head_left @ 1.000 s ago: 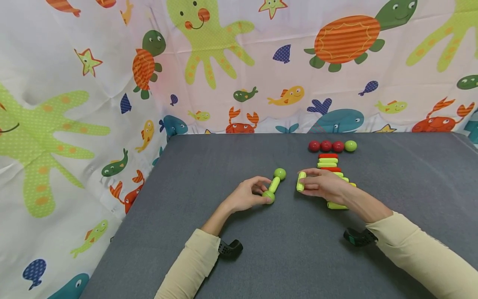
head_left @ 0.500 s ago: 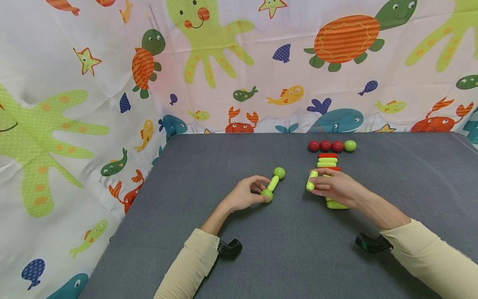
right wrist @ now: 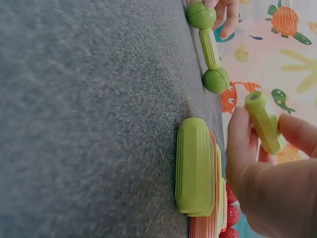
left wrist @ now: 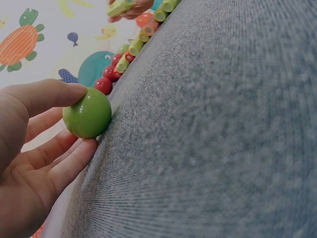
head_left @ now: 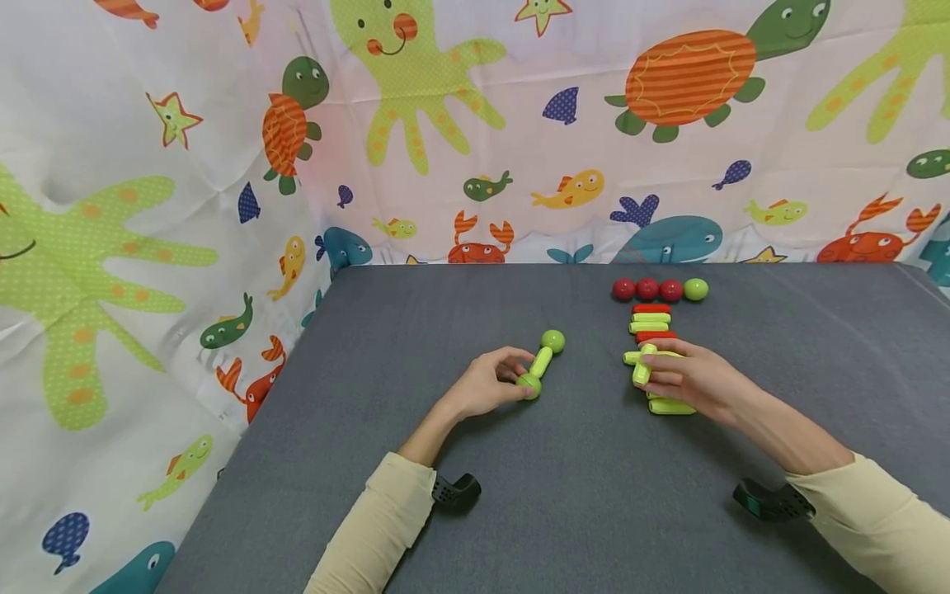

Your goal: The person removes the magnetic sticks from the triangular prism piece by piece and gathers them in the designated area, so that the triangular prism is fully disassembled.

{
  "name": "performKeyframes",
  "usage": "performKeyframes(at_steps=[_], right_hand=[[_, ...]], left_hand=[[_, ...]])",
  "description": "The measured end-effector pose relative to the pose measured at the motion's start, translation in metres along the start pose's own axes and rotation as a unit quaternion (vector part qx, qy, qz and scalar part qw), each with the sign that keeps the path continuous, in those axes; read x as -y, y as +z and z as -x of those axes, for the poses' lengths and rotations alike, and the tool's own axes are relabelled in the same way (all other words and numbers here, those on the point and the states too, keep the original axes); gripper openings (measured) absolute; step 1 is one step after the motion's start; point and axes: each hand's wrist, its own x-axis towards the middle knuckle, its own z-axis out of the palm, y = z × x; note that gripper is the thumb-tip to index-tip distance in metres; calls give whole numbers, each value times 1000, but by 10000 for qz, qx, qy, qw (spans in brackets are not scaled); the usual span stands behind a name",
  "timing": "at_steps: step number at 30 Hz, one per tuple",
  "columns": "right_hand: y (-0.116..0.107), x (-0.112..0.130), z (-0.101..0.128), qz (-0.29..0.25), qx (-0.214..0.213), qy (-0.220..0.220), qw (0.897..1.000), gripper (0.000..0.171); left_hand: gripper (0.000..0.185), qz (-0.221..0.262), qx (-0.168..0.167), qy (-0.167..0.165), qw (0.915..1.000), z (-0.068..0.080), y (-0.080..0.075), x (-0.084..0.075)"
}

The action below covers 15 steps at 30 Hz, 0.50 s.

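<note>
Head view: two hands work with green and red building-toy pieces on a grey bench.

Left hand [head_left: 486, 388] has its grip curled on the near green ball [head_left: 530, 384] of a small dumbbell-shaped piece [head_left: 542, 363], thumb on top and fingers beneath, as the left wrist view shows; the piece lies on the bench [head_left: 564, 495], a ribbed green rod joining two glossy green balls, slanting away from the hand. Right hand [head_left: 686, 378] pinches a short ribbed green rod [head_left: 641, 369] between thumb and fingers, held just above a row of green and red rods [head_left: 653, 326] lying side by side on the bench. Beyond that row sit three red balls [head_left: 647, 289] and one green ball [head_left: 695, 289] in a line.
</note>
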Motion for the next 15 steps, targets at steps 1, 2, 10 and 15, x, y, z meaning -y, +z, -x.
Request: performKeyframes(at_steps=[1,2,10,15], right_hand=[[-1,0,2,7,0,3,10000,64],[-2,-1,3,-13,11,1,10000,61],[-8,-3,12,-304,84,-80,9995,64],[-12,-7,17,-195,-83,-152,9997,67]], left_hand=[[47,-12,-39,3,10000,-2,1,5],[47,-25,-69,17,10000,-2,1,5],[45,0,-105,46,9999,-2,1,6],[46,-41,-121,91,9999,-2,2,6]])
